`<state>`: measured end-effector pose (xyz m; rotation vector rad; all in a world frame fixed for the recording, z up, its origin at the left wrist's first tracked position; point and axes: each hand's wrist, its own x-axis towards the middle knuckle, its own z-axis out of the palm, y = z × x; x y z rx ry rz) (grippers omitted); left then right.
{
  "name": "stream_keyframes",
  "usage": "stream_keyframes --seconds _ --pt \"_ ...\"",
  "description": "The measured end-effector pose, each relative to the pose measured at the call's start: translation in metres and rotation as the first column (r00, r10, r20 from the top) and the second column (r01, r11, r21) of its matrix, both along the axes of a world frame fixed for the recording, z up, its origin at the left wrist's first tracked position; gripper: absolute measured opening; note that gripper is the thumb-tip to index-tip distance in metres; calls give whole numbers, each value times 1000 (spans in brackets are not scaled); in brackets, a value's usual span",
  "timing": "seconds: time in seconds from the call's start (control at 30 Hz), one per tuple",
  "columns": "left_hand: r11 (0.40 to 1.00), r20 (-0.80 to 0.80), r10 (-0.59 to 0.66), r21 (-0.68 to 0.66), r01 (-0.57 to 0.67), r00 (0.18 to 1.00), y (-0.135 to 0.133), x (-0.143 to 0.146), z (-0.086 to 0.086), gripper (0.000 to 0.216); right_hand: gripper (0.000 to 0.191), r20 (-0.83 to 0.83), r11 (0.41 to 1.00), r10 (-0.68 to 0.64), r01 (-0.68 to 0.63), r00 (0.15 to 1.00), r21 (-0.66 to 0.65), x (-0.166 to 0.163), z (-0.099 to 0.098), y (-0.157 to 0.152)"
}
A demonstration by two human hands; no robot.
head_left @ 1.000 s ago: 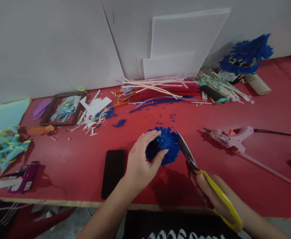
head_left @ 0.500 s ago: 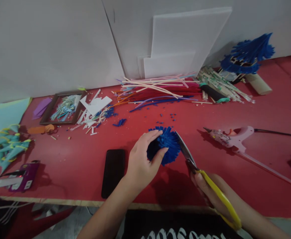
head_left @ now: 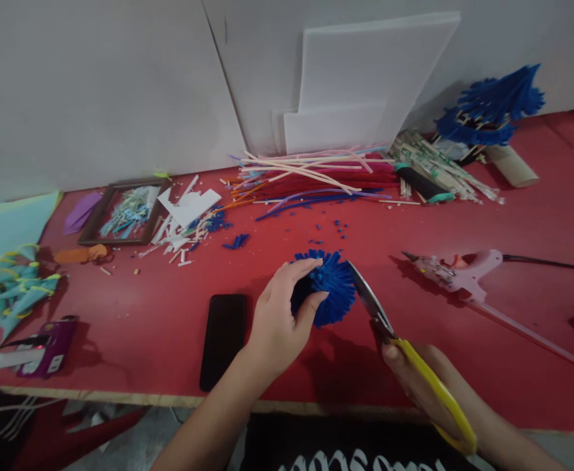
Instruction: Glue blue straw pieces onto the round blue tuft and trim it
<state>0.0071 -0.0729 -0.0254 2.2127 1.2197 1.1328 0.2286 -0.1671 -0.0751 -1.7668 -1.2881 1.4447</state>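
Note:
My left hand [head_left: 284, 307] grips a round, fringed blue pipe-cleaner piece [head_left: 338, 288] between thumb and fingers, above the red table. Its left part is hidden behind the hand. In my right hand [head_left: 414, 373] is a pair of scissors [head_left: 431, 386] with yellow handles. The metal blades point up and left, with their tips beside the right edge of the blue piece. Whether the blades touch it I cannot tell. Small blue clippings [head_left: 238, 241] lie on the table behind the piece.
A black phone [head_left: 223, 341] lies left of my left hand. A pink glue gun [head_left: 463, 271] with its cord rests at the right. Pipe cleaners [head_left: 311, 173] are heaped along the wall, and a tiered blue model [head_left: 493, 108] stands at the back right. Paper scraps [head_left: 189, 208] lie back left.
The scissors have shifted very slightly right and away from the blue piece. My left hand and the piece have hardly moved.

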Motion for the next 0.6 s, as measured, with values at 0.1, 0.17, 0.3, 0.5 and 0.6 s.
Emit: stream_keyframes --seconds 0.1,0.17,0.3,0.5,0.6 --pt "999 -25 -42 -22 42 999 3 -3 3 29 74 11 1000 2 -2 1000 -13 -2 7 3" --pt "995 -50 -86 -57 83 995 4 -5 5 32 76 24 1000 -3 3 1000 -24 -3 12 5" --pt "989 -45 -129 -74 125 991 0 -6 7 44 82 36 998 15 -13 999 -57 -6 21 7" --pt "999 -80 -7 -38 4 997 -3 -1 3 46 79 4 996 9 -9 1000 -92 -7 20 5" --pt "1000 -77 8 5 -8 997 -3 2 3 39 78 -26 993 11 -14 1000 -114 -6 18 5"
